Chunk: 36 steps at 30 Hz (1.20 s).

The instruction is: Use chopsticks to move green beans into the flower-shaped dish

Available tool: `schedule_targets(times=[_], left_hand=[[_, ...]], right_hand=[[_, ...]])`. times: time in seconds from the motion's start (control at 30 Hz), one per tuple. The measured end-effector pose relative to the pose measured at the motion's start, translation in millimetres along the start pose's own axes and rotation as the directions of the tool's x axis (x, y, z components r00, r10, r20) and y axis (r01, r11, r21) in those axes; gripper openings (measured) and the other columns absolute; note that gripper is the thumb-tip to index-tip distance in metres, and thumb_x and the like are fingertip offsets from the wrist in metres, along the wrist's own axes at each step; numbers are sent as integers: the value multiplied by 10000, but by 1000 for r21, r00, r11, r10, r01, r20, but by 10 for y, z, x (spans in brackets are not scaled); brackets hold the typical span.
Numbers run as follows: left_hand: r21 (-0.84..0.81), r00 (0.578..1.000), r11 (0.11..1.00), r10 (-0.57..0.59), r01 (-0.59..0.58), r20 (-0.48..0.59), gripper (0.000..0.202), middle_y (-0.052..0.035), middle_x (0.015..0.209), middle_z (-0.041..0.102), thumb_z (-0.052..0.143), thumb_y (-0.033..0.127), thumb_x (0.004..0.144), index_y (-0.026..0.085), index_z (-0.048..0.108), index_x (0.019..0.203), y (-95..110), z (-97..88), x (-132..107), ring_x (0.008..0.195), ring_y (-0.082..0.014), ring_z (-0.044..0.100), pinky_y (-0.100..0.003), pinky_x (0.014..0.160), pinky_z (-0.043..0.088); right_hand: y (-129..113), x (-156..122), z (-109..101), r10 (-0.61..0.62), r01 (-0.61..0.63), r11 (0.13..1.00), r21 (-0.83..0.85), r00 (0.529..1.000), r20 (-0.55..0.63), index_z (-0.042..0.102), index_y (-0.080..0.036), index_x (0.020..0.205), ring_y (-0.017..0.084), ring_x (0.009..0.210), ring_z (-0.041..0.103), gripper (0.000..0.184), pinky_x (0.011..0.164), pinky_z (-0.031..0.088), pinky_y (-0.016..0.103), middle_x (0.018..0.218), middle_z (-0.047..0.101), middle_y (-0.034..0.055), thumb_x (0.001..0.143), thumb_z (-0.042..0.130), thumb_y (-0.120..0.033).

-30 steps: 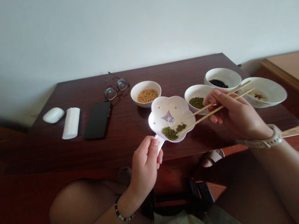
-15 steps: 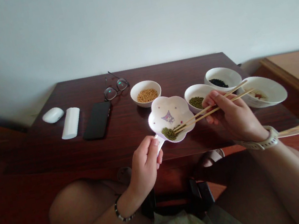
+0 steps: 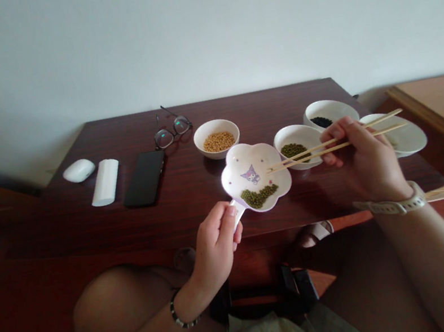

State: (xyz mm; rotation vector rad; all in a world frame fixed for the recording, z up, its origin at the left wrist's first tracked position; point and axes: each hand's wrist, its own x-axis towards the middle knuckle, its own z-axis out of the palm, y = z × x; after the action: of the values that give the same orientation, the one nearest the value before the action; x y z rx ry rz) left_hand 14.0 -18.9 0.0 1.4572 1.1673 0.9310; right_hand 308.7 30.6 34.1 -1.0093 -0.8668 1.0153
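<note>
fingertips (image 3: 330,132) of the right hand (image 3: 365,163) pinch wooden chopsticks (image 3: 302,156) firmly, their tips nearly meeting above a white flower-shaped dish (image 3: 256,154), with nothing visible between them. the left hand (image 3: 215,236) curls shut around the dish's handle (image 3: 236,210). green mung beans (image 3: 257,197) lie in the dish, just beside a white bowl (image 3: 287,134) holding more.

Eyeglasses (image 3: 169,136), black smartphone (image 3: 144,178), white mouse (image 3: 79,170) and white tube (image 3: 105,182) on wooden table (image 3: 271,105)
</note>
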Motion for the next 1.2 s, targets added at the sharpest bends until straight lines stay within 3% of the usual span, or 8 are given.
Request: schedule_targets(times=[0.13, 0.3, 0.4, 0.53, 0.77, 1.2], left_hand=[[-6, 1000, 1000, 2, -2, 5, 383, 63, 591, 473, 457, 430, 1121, 213, 495, 808, -9, -5, -2, 511, -98, 439, -249, 528, 347], [-2, 1000, 1000, 4, -4, 5, 374, 61, 588, 474, 458, 419, 1116, 214, 490, 806, -8, -14, -1, 507, -100, 439, -249, 534, 353], [1, 1000, 1000, 1, -1, 7, 377, 59, 587, 478, 458, 435, 1112, 213, 497, 810, -12, -15, 3, 504, -101, 440, -247, 527, 352], [3, 1000, 1000, -5, 5, 10, 381, 58, 588, 483, 462, 449, 1112, 212, 503, 815, -11, -10, 3, 500, -99, 438, -243, 520, 347], [3, 1000, 1000, -6, 6, 7, 369, 60, 582, 480, 469, 430, 1108, 213, 503, 812, 30, 2, 5, 493, -98, 436, -242, 520, 351], [48, 1000, 999, 6, -6, 10, 370, 57, 591, 489, 459, 436, 1108, 212, 518, 819, 10, 0, 6, 510, -108, 453, -249, 537, 361]], right_hand=[[-56, 137, -194, -129, 136, 989, 53, 984, -126, 598, -220, 715, 108, 657, 514, 294, 448, 418, 228, 788, 484, 4, 946, 767, -288], [-100, 215, -344, -187, 200, 979, 40, 958, -217, 636, -209, 686, 129, 692, 515, 286, 462, 411, 251, 775, 496, 30, 947, 752, -233], [-79, 176, -292, -164, 172, 985, 33, 973, -164, 618, -218, 684, 128, 639, 502, 295, 437, 387, 254, 741, 482, 20, 944, 748, -268], [-28, 58, -128, -11, 10, 998, -64, 1000, -10, 611, -217, 768, 106, 544, 543, 293, 416, 381, 241, 762, 566, 11, 980, 710, -394], [28, -86, 73, 172, -162, 984, -80, 974, 145, 607, -211, 804, 85, 527, 563, 292, 395, 377, 214, 813, 567, -2, 988, 707, -414], [35, -161, 122, 168, -120, 970, -214, 960, 223, 642, -207, 843, 102, 510, 579, 347, 398, 426, 211, 742, 599, 7, 994, 691, -515]])
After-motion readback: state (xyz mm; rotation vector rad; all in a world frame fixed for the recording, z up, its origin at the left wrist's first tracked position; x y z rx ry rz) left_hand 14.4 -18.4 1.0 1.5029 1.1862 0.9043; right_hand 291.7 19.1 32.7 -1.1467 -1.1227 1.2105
